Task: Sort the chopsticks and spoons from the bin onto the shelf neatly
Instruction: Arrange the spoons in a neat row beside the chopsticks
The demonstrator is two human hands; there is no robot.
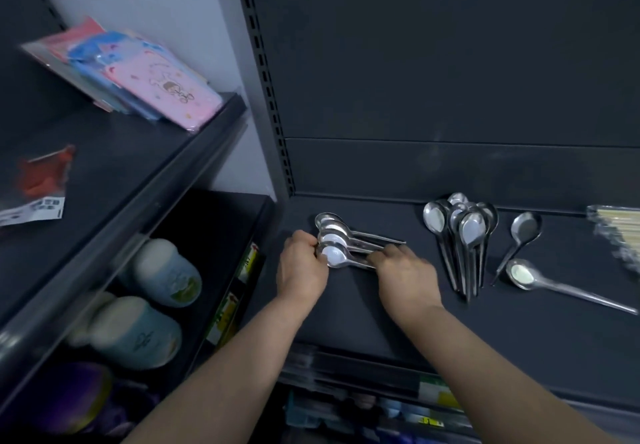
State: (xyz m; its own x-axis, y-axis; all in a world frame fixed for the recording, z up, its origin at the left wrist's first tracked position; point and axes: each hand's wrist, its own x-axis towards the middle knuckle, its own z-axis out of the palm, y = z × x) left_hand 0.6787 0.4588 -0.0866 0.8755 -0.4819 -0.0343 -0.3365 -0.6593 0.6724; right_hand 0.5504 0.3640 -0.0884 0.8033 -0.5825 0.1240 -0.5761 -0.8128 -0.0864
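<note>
A row of several steel spoons [337, 241] lies on the dark shelf [398, 305], bowls to the left, handles pointing right. My left hand [303, 268] grips the bowl ends; my right hand [403, 272] pinches the handle ends. To the right lies a second bunch of spoons [464, 232], bowls toward the back wall. Two single spoons, the spoon [523, 232] and the spoon [530, 277], lie further right. A clear pack of chopsticks [616, 227] sits at the right edge. The bin is out of view.
A shelf to the left holds pink and blue packaged goods [145, 79] and a red packet [41, 176]. Below it stand pale blue jars [162, 273]. More goods [408, 412] sit under the spoon shelf. The upright post [266, 79] separates the two shelf units.
</note>
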